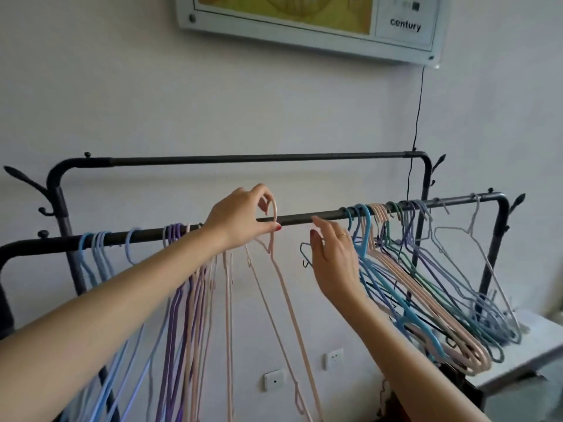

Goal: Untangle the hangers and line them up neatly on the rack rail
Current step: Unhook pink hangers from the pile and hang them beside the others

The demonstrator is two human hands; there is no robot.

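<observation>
A black rack rail [304,219] runs across the view, rising to the right. My left hand [240,217] pinches the hook of a pale pink hanger [286,296] just above the rail's middle; the hanger's body dangles below. My right hand [332,263] hovers open beside it, fingers spread, holding nothing, next to a dark wire hanger hook [305,254]. On the left hang sorted blue, purple and pink hangers [179,300]. On the right a tangled bunch of blue, pink, green and lilac hangers [426,300] leans outward.
A second, higher rail [259,159] runs behind. Coat hooks [27,181] stick out at the rack's ends. A framed picture [307,22] hangs on the wall with a black cord [417,111] dropping from it. Wall sockets [274,380] sit low. A grey surface [533,345] lies at the right.
</observation>
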